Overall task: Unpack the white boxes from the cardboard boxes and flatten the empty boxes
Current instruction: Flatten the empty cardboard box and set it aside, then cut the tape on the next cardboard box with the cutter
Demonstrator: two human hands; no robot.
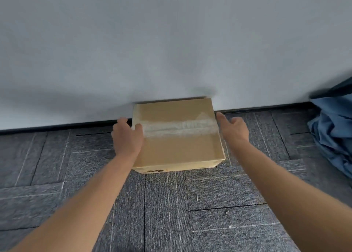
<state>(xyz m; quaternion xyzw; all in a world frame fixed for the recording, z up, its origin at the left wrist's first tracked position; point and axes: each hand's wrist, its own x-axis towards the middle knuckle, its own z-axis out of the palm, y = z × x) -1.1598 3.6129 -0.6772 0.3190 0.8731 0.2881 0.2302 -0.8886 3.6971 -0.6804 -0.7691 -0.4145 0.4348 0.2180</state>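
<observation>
A closed cardboard box [177, 149] sits on the carpet against the wall, its top seam sealed with a strip of clear tape [181, 130]. My left hand [128, 135] rests on the box's left top edge, thumb lying on the tape end and fingers reaching down the left side. My right hand [233, 128] hovers just off the box's right side, fingers straight and spread, with a small gap to the cardboard. No white boxes show; the box's inside is hidden.
A pale grey wall [171, 42] with a dark baseboard runs behind the box. Grey carpet tiles [167, 213] cover the floor in front. A heap of blue cloth [335, 137] lies at the right by the wall.
</observation>
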